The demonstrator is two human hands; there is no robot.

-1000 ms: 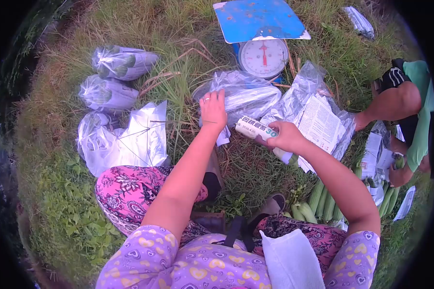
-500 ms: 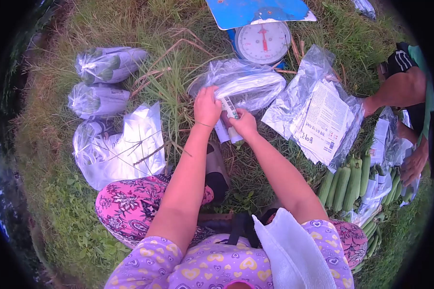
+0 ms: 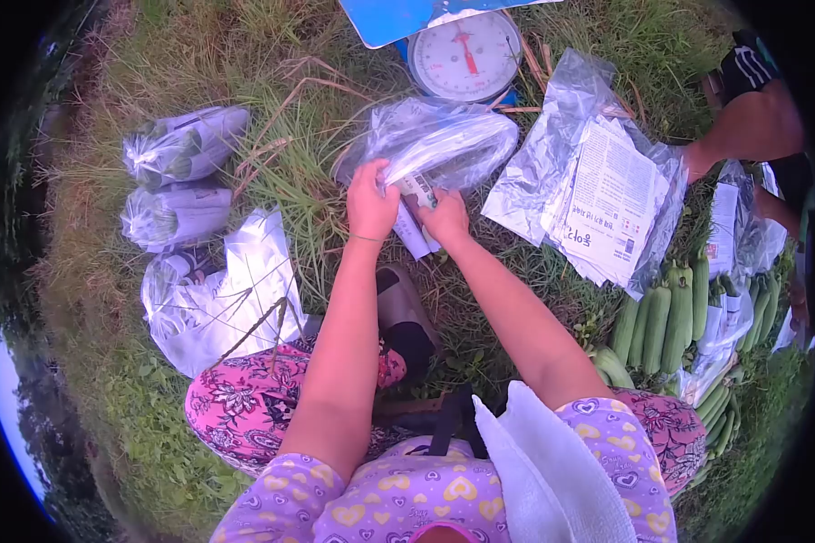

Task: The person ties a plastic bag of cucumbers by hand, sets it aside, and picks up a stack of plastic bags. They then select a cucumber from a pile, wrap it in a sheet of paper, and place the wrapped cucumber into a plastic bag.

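In front of me a clear plastic bag (image 3: 466,136) lies on the grass, its mouth towards me. My left hand (image 3: 373,201) is closed on the near edge of the bag. Fingers bent, my right hand (image 3: 445,217) grips a newspaper-wrapped roll (image 3: 413,237) at the bag's mouth. The roll's upper part lies between both hands; what it wraps is hidden. Just right of the hands is a stack of newspaper sheets (image 3: 607,204) on more clear plastic bags (image 3: 539,163).
A dial scale (image 3: 465,56) with a blue pan (image 3: 407,18) stands beyond the bag. Filled bags (image 3: 186,145) and a white plastic sheet (image 3: 258,262) lie left. Long green gourds (image 3: 654,330) lie right, near another person's leg (image 3: 743,127).
The view has shifted, so the scale and bag sit further left. My hands stay at the bag's mouth. The green tip at the roll's near end no longer shows.
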